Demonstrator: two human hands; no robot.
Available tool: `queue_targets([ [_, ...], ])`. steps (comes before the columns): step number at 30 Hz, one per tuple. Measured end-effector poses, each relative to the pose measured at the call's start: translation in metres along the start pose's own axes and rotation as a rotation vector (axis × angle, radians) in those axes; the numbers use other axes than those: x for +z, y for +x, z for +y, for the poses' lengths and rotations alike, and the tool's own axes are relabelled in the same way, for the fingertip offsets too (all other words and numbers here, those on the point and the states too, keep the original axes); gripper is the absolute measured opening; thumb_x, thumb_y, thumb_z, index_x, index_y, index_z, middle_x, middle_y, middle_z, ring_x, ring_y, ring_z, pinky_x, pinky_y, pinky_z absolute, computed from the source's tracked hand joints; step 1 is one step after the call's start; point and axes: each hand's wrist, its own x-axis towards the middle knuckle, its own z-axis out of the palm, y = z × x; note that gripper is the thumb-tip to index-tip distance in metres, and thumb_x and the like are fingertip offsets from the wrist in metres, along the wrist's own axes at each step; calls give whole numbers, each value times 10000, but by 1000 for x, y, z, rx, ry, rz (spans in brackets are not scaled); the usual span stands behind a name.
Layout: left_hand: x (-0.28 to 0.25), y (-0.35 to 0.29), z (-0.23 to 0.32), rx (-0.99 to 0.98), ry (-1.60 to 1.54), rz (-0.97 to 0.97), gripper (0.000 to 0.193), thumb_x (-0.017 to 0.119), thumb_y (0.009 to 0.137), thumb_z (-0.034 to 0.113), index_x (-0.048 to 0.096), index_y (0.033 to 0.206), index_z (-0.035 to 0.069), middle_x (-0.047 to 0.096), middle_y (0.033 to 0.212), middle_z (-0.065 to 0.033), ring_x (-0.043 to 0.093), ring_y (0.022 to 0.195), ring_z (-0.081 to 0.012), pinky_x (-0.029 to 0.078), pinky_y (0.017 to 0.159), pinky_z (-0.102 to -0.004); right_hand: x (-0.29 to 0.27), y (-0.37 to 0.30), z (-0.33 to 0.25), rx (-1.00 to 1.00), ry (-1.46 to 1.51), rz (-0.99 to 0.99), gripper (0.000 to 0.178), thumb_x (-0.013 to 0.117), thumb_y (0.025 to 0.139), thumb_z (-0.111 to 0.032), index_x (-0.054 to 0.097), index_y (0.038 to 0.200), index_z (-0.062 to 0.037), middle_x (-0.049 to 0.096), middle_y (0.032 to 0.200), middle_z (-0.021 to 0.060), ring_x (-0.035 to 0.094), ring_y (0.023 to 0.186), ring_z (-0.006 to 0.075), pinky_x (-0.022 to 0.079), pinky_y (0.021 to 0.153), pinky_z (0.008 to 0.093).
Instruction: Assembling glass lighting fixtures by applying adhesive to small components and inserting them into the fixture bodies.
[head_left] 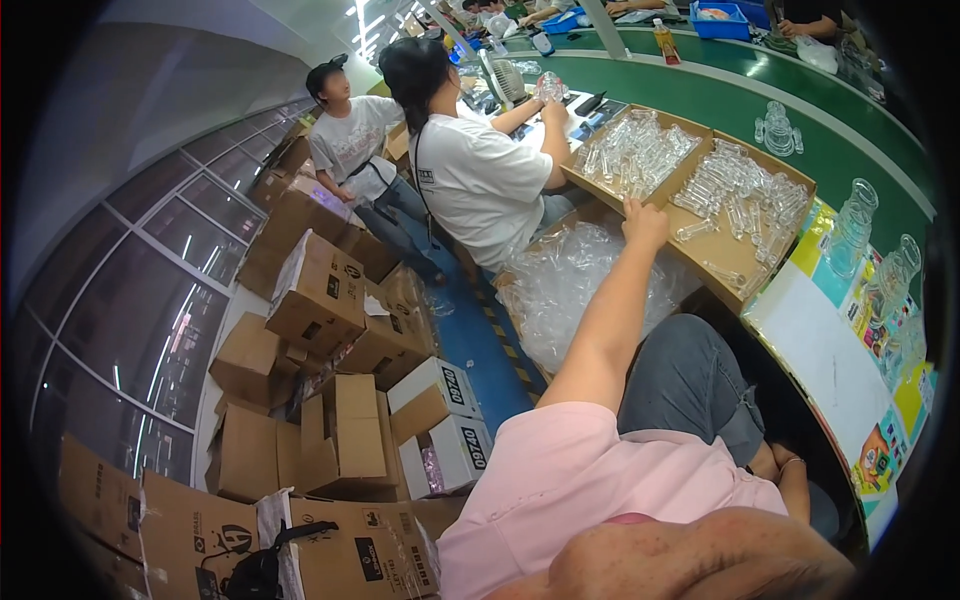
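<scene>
My left arm reaches across to a shallow cardboard tray [700,240] at the table's edge. My left hand [646,224] is closed at its near rim, where two trays meet, with the fingertips partly hidden. Small clear plastic tubes [745,180] lie heaped in this tray, some loose near its front. The adjoining cardboard tray [582,172] is filled with similar clear pieces. Low by my lap rests my right hand [770,464], a thin band at its wrist. Its fingers are in shadow and partly hidden by my leg.
Below the trays sits a large box of clear plastic bags [585,290]. Clear plastic assemblies [852,228] stand on the table at right, another [778,130] on the green conveyor [730,85]. Two people [480,180] work ahead; cartons [345,430] pile up at left.
</scene>
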Motion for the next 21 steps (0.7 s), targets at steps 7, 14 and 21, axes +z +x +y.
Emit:
queue_targets([
  [7, 0, 2, -4, 33, 13, 18, 381, 382, 820, 217, 594, 1030, -21, 347, 1303, -216, 197, 1303, -345, 364, 948, -487, -21, 6, -8, 27, -40, -20, 378, 376, 877, -214, 546, 1050, 75, 542, 1101, 239, 521, 1025, 334, 407, 879, 375],
  [14, 0, -5, 4, 38, -1, 0, 386, 393, 818, 224, 591, 1039, -23, 346, 1309, -209, 232, 1281, -349, 361, 952, -482, -70, 28, -18, 45, -99, 19, 395, 369, 878, -222, 543, 1052, 87, 545, 1098, 237, 521, 1025, 327, 405, 879, 374],
  [21, 22, 24, -34, 167, 210, -63, 358, 399, 816, 206, 622, 983, -19, 362, 1299, -209, 252, 1272, -343, 334, 987, -420, -78, 27, -29, 61, -143, -42, 413, 362, 879, -231, 541, 1053, 98, 547, 1095, 235, 521, 1026, 321, 403, 879, 372],
])
